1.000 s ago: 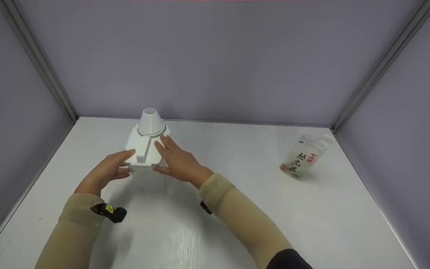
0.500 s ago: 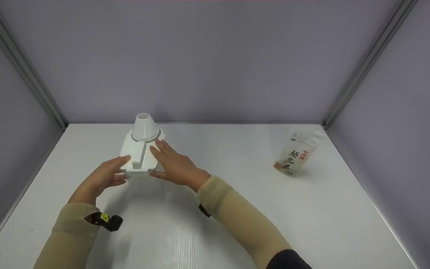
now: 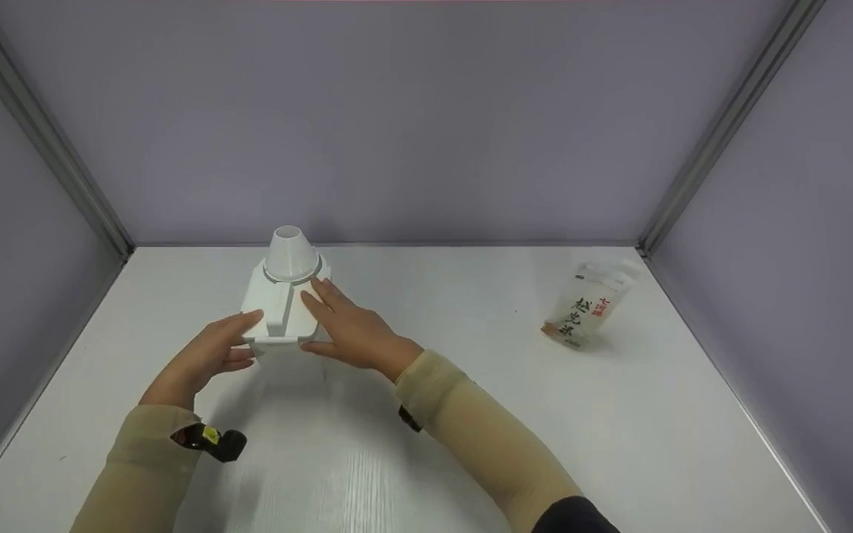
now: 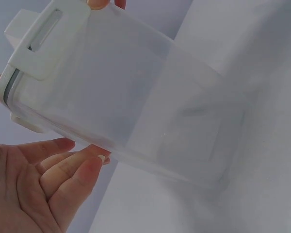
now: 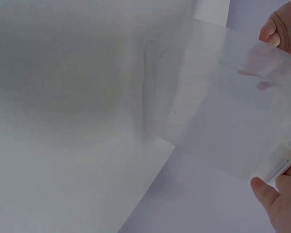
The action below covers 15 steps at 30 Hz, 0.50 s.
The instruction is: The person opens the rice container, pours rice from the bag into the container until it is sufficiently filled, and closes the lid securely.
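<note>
A clear plastic storage container [image 4: 111, 82] with a white lid [image 3: 298, 314] stands at the back left of the table. On the lid sits a white cone-shaped cup [image 3: 291, 255], narrow end up. My left hand [image 3: 204, 357] grips the left side, thumb on the lid's edge; its fingers [image 4: 77, 179] bend against the wall below. From the other side my right hand [image 3: 360, 332] holds the lid, with fingers spread over the top and thumb at the front edge. In the right wrist view that thumb [image 5: 263, 190] touches the wall near a white latch [image 5: 281, 165].
A transparent bag [image 3: 588, 305] with printed characters rests on the white table [image 3: 471, 414] at the right. Grey panels [image 3: 426, 126] enclose the table at the back and both sides. A small black device [image 3: 212, 440] is strapped to the left sleeve.
The head view has shifted slightly, so the bag and table edge appear lower left in it. Both hands stay on the container, which keeps about the same place on the table.
</note>
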Each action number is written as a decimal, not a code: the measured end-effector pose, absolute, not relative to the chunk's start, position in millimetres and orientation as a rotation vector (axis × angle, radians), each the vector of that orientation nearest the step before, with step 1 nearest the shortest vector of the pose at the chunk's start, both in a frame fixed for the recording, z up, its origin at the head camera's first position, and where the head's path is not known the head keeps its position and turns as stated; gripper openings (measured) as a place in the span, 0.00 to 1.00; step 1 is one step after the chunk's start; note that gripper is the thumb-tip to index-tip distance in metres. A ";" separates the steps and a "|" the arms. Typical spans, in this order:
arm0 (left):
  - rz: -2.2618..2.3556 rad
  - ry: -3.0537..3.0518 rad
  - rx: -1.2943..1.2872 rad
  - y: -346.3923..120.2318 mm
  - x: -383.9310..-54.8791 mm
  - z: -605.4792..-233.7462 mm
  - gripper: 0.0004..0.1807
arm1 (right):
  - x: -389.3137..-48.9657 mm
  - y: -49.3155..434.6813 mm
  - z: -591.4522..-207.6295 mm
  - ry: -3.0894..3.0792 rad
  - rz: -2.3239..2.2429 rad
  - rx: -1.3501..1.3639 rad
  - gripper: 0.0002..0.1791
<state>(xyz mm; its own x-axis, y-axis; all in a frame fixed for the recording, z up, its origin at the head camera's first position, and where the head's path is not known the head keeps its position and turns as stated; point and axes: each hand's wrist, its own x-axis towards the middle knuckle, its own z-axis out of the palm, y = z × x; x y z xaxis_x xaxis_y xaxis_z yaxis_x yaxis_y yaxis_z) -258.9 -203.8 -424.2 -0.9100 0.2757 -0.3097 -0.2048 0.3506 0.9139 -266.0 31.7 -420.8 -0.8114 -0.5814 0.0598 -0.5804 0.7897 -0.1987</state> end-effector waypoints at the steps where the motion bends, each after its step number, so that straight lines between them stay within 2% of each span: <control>1: 1.581 2.205 0.061 -203.2 -258.8 -424.3 0.50 | -265.7 32.4 -420.8 2.966 -0.331 -0.960 0.44; 15: 1.570 2.209 0.084 -192.6 -256.5 -426.4 0.50 | -261.7 45.6 -420.4 2.945 -0.355 -0.965 0.44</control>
